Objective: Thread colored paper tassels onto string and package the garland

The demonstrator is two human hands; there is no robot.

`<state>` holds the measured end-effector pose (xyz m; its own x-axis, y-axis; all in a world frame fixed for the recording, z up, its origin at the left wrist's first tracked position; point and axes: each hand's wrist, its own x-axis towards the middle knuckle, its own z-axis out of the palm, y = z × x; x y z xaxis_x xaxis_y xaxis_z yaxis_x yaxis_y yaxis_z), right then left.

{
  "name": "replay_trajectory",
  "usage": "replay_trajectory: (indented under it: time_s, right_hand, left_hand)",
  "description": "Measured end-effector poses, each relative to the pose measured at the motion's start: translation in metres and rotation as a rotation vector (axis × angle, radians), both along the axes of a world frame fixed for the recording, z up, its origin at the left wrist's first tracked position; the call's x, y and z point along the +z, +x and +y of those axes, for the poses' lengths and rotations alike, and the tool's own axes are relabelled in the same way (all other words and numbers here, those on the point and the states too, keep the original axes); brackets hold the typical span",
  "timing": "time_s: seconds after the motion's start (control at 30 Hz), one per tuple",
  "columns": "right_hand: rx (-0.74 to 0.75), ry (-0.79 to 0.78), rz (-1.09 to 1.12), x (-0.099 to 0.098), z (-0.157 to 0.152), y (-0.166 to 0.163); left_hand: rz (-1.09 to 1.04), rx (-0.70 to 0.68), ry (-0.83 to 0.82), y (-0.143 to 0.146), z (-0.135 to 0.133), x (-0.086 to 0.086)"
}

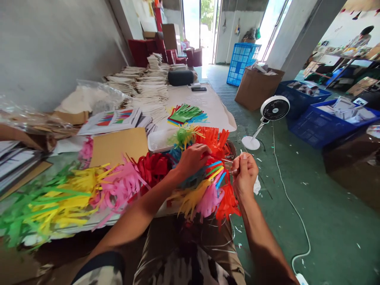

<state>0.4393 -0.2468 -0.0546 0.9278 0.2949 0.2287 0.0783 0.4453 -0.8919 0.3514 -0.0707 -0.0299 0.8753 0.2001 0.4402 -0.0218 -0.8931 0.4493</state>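
Observation:
My left hand (193,159) reaches over the table's edge, its fingers closed on the twisted end of an orange-red paper tassel (213,139). Beside it, my right hand (246,171) is closed in a pinch on a thin white string (228,160), which runs toward the tassel. Below both hands hang several strung tassels, among them a pink one (208,198), a yellow one (190,194) and a lower orange-red one (228,202). Left of my forearm lie fringed paper piles: dark red (152,169), pink (121,186), yellow (67,198) and green (18,219).
A white tray (157,141) and cardboard sheet (118,145) lie beyond the piles. Farther back are flat coloured tassels (187,114), a phone (198,89) and stacked paper (151,89). To the right stand a white fan (276,107), its cord and blue crates (314,128).

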Motion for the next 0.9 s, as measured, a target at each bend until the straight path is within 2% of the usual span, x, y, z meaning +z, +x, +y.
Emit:
replay_trajectory:
  time_s: [0.13,0.23,0.3,0.37,0.43,0.5,0.67,0.9]
  right_hand:
    - [-0.077,0.049,-0.03,-0.001,-0.008,-0.002]
    - [-0.131,0.055,-0.06,-0.001,-0.013,-0.004]
    - [-0.147,0.031,-0.087,-0.002,-0.016,-0.005]
    - [-0.158,0.002,-0.105,-0.004,-0.016,-0.006]
    - [-0.16,-0.019,-0.106,-0.006,-0.015,-0.007]
    - [-0.151,-0.028,-0.099,-0.007,-0.014,-0.008]
    - [-0.144,-0.007,-0.103,-0.008,-0.013,-0.006]
    - [-0.149,-0.048,-0.096,-0.005,-0.014,-0.008]
  left_hand:
    - [-0.173,0.06,0.167,0.0,0.013,0.003]
    - [-0.22,0.088,0.19,-0.006,0.018,0.005]
    - [-0.156,0.015,0.146,-0.011,0.02,0.002]
    - [-0.014,-0.126,0.099,-0.015,0.021,-0.004]
    - [0.112,-0.207,0.075,-0.017,0.021,-0.011]
    - [0.175,-0.174,0.092,-0.017,0.02,-0.015]
    - [0.256,0.036,0.153,-0.011,0.016,-0.016]
    - [0.263,-0.007,0.149,0.001,0.01,-0.014]
